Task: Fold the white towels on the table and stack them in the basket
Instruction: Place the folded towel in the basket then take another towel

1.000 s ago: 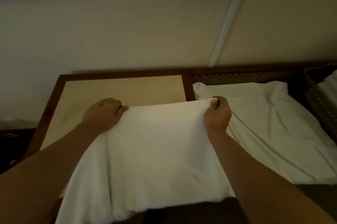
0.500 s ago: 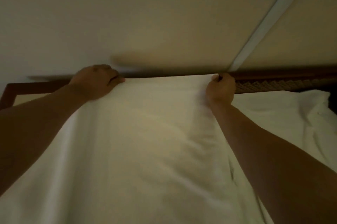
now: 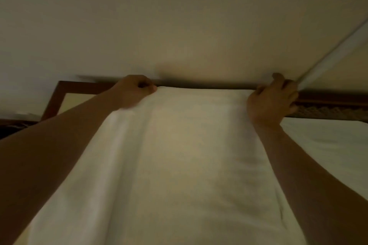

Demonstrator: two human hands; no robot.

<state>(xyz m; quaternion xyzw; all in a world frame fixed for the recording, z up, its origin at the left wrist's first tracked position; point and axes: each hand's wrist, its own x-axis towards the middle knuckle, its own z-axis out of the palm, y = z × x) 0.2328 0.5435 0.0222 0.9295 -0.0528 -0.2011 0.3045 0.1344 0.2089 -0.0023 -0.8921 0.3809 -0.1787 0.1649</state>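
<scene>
Your left hand [image 3: 135, 91] and right hand [image 3: 272, 101] each pinched a far corner of the white towel [image 3: 179, 155]; soft, light cloth, best gripped at corners.

A dark-framed table [image 3: 52, 103] with a pale top carries a white towel [image 3: 179, 165] spread over it; a second towel [image 3: 322, 141] (rumpled) lies just beside.
</scene>
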